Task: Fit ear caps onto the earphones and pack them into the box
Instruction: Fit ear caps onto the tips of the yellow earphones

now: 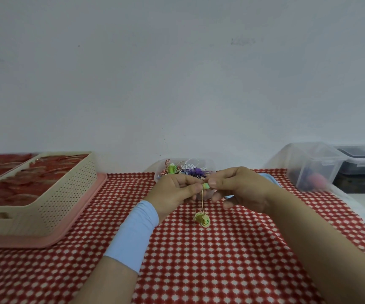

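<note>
Pale green and yellow, the small soft earpiece point(205, 186) sits raised above the table at the middle of the view, caught between both hands. We see the left hand point(177, 189) pinching it from one side with thumb and forefinger, and the right hand point(238, 187) pinching it from the other, the remaining fingers of each hand curled loosely beneath. We cannot tell whether an ear cap is already seated on it; the piece is too small.

From the earpiece a thin yellow cord point(202, 200) hangs straight down to a small coiled yellow bundle point(202, 220) that rests on the red-and-white checked cloth point(221, 260). A light blue wristband point(133, 233) wraps the left forearm.

Just behind the hands we see a clear plastic tub point(158, 173) holding tangled earphones in green, purple, white and red. A light blue flat thing point(269, 178) shows beyond the right hand; we cannot make out what it is.

To the left stands a beige perforated plastic basket point(63, 194) filled with red packets, set on a pink tray point(85, 207). To the right, near the table's far edge, we see a clear lidded plastic box point(308, 165), and beside it a dark box with a clear lid point(361, 159). A plain white wall point(177, 73) fills the background.
</note>
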The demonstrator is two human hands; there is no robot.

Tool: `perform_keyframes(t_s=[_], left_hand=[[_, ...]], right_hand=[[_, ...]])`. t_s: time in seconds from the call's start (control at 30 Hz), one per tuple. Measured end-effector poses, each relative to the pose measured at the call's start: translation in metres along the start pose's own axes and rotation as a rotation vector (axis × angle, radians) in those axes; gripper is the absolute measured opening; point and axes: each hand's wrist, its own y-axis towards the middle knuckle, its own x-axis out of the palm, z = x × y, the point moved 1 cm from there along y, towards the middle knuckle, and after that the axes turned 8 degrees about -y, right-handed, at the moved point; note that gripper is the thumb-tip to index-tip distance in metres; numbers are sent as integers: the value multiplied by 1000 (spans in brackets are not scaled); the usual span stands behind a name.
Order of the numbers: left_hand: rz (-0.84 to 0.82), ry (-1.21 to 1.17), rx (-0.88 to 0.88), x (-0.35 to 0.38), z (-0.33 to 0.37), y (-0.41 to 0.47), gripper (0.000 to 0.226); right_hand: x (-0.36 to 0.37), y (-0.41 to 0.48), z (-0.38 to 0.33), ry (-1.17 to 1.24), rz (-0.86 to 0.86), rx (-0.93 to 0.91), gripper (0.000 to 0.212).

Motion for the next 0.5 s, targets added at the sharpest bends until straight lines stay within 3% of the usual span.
perform_keyframes(t_s=[0.1, 0.5], left_hand=[[21, -55, 6, 3, -2, 1, 13], [39, -67, 3, 3, -6, 0, 13]], right_hand=[[0, 1, 0, 2, 30, -10, 15], [5, 2, 2, -29, 39, -41, 21]])
